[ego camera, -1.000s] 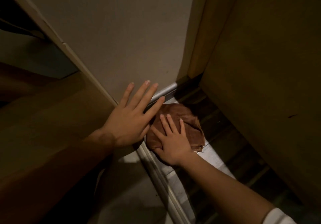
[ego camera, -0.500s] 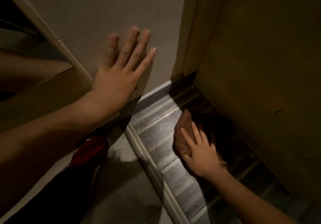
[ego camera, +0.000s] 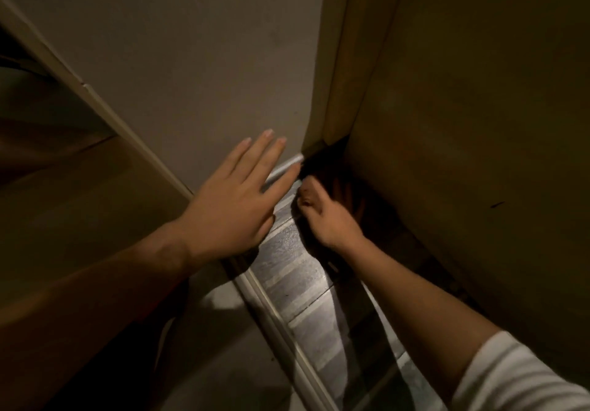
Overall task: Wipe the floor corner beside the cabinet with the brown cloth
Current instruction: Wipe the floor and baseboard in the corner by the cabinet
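Head cam: left hand [ego camera: 236,200] flat, fingers spread, holding nothing; right hand [ego camera: 329,219] seems pressed on one brown cloth [ego camera: 343,187] w/ blurred fingers, beside cabinet [ego camera: 479,123].

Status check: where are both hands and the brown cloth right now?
Left hand open, flat by the wall. Right hand pushing brown cloth into the dark floor corner beside the cabinet; grip unclear. Nothing seen blocking.

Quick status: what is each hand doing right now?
Left hand: open, fingers spread, flat toward the wall, holding nothing.
Right hand: on the brown cloth in the dark corner; grip cannot be told.
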Demonstrator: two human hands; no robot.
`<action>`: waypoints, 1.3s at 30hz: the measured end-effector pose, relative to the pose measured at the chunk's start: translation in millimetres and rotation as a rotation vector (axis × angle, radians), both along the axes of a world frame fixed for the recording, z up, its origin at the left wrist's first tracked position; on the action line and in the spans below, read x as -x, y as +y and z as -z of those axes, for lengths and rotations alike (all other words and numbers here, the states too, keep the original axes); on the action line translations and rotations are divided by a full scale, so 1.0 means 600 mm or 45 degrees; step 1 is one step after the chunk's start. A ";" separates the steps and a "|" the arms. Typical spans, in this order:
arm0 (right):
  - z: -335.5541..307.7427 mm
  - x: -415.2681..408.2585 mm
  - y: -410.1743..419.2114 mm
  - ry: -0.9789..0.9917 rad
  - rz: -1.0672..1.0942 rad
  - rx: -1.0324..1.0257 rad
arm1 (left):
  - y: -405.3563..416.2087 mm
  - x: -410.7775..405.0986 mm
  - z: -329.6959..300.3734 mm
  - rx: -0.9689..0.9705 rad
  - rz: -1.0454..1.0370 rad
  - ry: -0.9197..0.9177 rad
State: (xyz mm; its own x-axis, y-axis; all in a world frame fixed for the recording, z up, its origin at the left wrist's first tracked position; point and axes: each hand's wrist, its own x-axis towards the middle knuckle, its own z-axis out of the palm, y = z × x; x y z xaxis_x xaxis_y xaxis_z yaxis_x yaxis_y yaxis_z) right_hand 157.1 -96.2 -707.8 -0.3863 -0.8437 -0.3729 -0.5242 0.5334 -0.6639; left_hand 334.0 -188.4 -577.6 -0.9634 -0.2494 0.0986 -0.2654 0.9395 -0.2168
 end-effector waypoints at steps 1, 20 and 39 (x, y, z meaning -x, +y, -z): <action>0.011 -0.014 0.001 0.164 -0.123 -0.091 | 0.000 -0.005 0.007 -0.028 0.015 -0.030; 0.049 0.046 0.052 0.642 -0.524 -0.110 | 0.000 -0.019 0.026 -0.103 -0.135 -0.150; 0.045 -0.100 -0.010 0.637 -0.465 -0.128 | -0.024 -0.034 0.010 -0.202 -0.112 0.014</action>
State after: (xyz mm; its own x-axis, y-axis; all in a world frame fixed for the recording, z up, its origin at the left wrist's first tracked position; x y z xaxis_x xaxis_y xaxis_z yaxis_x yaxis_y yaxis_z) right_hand 216.9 -102.4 -734.9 -0.2283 -0.9242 -0.3062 -0.9185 0.3087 -0.2470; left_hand 354.7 -202.8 -583.4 -0.9363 -0.3458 0.0621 -0.3495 0.9347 -0.0643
